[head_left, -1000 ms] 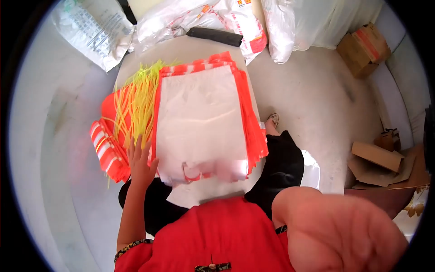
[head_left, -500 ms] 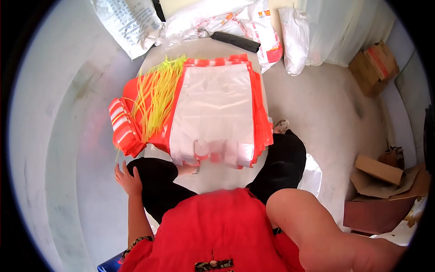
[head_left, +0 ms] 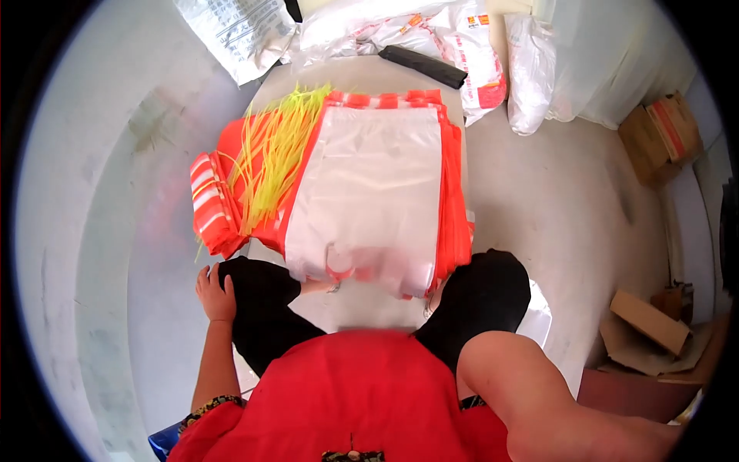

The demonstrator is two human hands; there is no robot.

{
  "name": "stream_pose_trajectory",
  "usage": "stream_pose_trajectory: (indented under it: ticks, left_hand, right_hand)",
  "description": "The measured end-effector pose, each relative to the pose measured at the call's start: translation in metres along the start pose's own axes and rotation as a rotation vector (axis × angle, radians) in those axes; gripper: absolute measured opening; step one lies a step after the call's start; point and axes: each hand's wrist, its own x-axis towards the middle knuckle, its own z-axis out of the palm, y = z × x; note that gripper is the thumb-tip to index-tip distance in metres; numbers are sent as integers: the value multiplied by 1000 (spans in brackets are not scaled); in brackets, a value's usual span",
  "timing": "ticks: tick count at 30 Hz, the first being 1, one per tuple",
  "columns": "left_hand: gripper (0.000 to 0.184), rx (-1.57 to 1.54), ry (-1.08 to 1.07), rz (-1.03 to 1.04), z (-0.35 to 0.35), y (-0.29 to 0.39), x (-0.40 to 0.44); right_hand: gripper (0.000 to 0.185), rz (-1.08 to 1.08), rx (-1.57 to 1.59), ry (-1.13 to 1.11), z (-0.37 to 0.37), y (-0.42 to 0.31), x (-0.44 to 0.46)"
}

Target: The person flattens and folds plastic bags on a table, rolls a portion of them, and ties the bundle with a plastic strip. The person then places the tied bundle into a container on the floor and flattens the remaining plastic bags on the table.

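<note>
My left hand [head_left: 215, 291] rests against the outer side of my left knee [head_left: 258, 279], fingers apart and holding nothing. On the right only a bent bare arm [head_left: 516, 369] shows; my right hand is out of view. Before my knees lies a stack of plastic bags [head_left: 369, 181] with clear, whitish fronts and red-and-white striped edges. Beside it, a bunch of thin yellow strips [head_left: 285, 154] lies over red plastic. A folded red-and-white striped bundle [head_left: 211, 206], with a yellow strip around it, sits at the left, near my left hand.
A dark, narrow packet [head_left: 423, 66] and white printed plastic bags [head_left: 481, 61] lie behind the stack. A white wrapped bundle [head_left: 530, 73] stands farther right. Cardboard boxes [head_left: 660, 138] are by the right wall, with an opened carton [head_left: 650, 331] nearer me.
The whole view has tilted and shifted slightly. My left hand's fingers have come down onto the knee. The bags and yellow strips look unmoved.
</note>
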Motion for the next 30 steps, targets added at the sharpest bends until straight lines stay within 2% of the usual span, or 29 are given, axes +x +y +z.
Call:
stream_pose_trajectory:
  ticks: [4, 8, 13, 25, 30]
  left_hand:
    - [47, 43, -10, -9, 4, -7, -5]
    - [50, 90, -44, -102, 8, -23, -14]
    - [54, 98, -87, -93, 8, -25, -12]
    - [53, 66, -191, -137, 6, -35, -12]
    - [52, 37, -207, -164, 6, -39, -12]
  right_hand:
    - [26, 8, -9, 21, -35, 21, 1]
    - [26, 10, -18, 34, -62, 37, 0]
    - [26, 27, -46, 75, -87, 46, 2]
    - [26, 74, -152, 124, -92, 37, 2]
    - [26, 166, -174, 135, -90, 10, 9]
